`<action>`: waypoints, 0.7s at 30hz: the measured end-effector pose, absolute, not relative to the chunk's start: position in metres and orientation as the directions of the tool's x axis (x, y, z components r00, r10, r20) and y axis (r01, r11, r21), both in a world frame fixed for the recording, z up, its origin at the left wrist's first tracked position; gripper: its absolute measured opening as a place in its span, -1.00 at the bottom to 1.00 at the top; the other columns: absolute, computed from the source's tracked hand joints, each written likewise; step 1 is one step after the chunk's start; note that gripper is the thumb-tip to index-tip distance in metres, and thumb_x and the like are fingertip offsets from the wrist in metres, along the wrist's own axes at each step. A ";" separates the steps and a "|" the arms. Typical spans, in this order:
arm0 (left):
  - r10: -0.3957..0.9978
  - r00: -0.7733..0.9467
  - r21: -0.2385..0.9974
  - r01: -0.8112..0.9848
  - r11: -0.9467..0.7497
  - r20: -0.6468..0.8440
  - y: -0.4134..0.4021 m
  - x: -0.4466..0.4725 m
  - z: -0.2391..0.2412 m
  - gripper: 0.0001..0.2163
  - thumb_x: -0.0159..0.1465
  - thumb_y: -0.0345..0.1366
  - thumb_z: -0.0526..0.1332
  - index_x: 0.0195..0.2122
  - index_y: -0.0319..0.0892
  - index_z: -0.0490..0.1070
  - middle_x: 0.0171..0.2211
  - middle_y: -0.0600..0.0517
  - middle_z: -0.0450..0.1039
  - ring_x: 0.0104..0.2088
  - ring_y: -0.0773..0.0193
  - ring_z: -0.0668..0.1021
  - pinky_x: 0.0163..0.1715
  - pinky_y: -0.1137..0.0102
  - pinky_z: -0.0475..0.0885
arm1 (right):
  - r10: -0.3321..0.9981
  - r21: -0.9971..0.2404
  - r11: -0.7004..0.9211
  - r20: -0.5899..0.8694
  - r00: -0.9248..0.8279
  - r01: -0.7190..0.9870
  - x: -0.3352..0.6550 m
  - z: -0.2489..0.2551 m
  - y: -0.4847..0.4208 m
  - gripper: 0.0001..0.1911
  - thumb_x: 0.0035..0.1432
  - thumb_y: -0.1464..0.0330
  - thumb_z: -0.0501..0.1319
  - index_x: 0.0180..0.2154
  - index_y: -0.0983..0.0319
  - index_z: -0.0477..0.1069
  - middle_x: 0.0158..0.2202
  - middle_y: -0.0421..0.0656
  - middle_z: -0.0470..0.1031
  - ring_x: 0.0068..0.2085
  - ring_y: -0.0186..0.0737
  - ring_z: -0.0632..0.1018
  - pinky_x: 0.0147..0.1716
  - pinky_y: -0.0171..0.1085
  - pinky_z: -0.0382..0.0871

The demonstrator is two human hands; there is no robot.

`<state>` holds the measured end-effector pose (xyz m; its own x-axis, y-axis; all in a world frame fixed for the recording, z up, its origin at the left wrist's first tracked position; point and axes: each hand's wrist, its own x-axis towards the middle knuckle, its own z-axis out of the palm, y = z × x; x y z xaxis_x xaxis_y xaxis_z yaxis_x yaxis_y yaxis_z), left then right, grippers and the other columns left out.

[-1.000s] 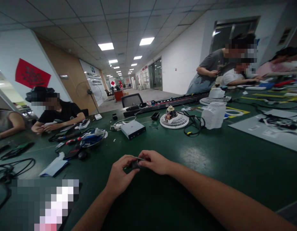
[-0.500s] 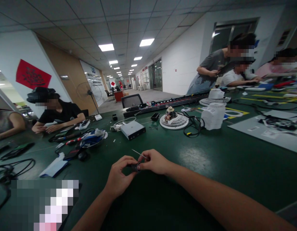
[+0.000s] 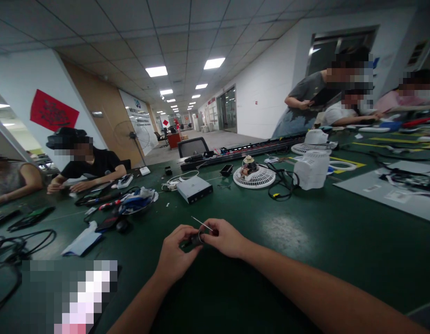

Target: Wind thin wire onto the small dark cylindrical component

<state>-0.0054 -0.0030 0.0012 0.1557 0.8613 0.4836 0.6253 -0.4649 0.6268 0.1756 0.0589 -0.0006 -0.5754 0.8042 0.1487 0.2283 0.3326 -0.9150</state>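
Between the fingertips of my left hand is a small dark cylindrical part with a round, ring-like end. My left thumb and fingers are closed around its near side. My right hand pinches a thin metal rod that points up and to the left; its rear end is hidden in the palm. The right thumb and fingertips also touch the ring end of the dark part. Both hands are just above the green table.
Ahead lie a silver disc drive, a small black tray, a white fan grille with a motor and a white housing. Cables, tools and a blue cloth are on the left. Other people sit or stand around the table.
The view has shifted slightly, so the scene sits a little further right and lower. The dark part appears slightly turned between my fingers. Both hands keep their grip.
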 end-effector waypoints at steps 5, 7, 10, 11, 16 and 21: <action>0.891 0.088 0.624 0.683 -0.380 0.446 0.002 -0.007 0.002 -0.77 0.07 -0.51 0.24 -0.24 -0.14 0.45 -0.24 0.03 0.48 -0.24 0.24 0.54 -0.21 0.35 0.46 | 0.809 -0.775 0.517 0.304 -0.503 0.363 0.194 0.007 0.073 -0.73 0.32 0.26 0.02 -0.10 0.23 0.40 -0.47 -0.24 0.40 -0.46 -0.32 0.39 -0.47 -0.34 0.16; 0.897 0.043 0.615 0.713 -0.336 0.440 0.004 -0.011 0.000 -0.73 0.04 -0.55 0.21 -0.24 -0.14 0.42 -0.26 0.04 0.47 -0.25 0.24 0.53 -0.21 0.35 0.44 | 0.788 -0.625 0.593 0.321 -0.525 0.508 0.205 0.012 0.079 -0.73 0.33 0.29 0.02 -0.04 0.19 0.40 -0.42 -0.20 0.45 -0.41 -0.27 0.44 -0.41 -0.30 0.18; 0.910 -0.031 0.606 0.755 -0.250 0.414 0.007 -0.018 -0.003 -0.72 0.01 -0.56 0.19 -0.24 -0.15 0.38 -0.25 0.02 0.47 -0.22 0.21 0.53 -0.19 0.33 0.42 | 0.702 -0.481 0.694 0.289 -0.651 0.535 0.216 0.016 0.084 -0.70 0.31 0.32 0.03 -0.04 0.16 0.46 -0.26 -0.14 0.52 -0.25 -0.20 0.49 -0.28 -0.27 0.25; 0.922 -0.044 0.613 0.759 -0.220 0.385 0.007 -0.020 -0.004 -0.70 0.02 -0.54 0.20 -0.21 -0.15 0.38 -0.23 0.01 0.48 -0.22 0.21 0.53 -0.20 0.33 0.41 | 0.674 -0.450 0.722 0.289 -0.680 0.525 0.217 0.016 0.084 -0.70 0.30 0.33 0.05 -0.03 0.15 0.48 -0.22 -0.13 0.52 -0.21 -0.19 0.49 -0.23 -0.27 0.26; 0.954 0.032 0.607 0.765 -0.216 0.299 0.005 -0.017 -0.006 -0.66 0.03 -0.53 0.19 -0.14 -0.16 0.34 -0.20 -0.01 0.48 -0.21 0.22 0.53 -0.22 0.36 0.39 | 0.606 -0.344 0.784 0.246 -0.756 0.517 0.209 0.011 0.081 -0.70 0.27 0.33 0.10 -0.03 0.08 0.52 -0.23 -0.12 0.48 -0.19 -0.18 0.48 -0.24 -0.28 0.28; 0.953 0.117 0.584 0.767 -0.266 0.280 0.001 -0.009 -0.004 -0.65 0.08 -0.49 0.18 -0.09 -0.14 0.31 -0.19 -0.02 0.47 -0.21 0.21 0.52 -0.21 0.36 0.38 | 0.569 -0.301 0.814 0.249 -0.784 0.496 0.204 0.007 0.077 -0.69 0.27 0.36 0.10 -0.02 0.09 0.52 -0.23 -0.12 0.50 -0.17 -0.18 0.47 -0.22 -0.27 0.28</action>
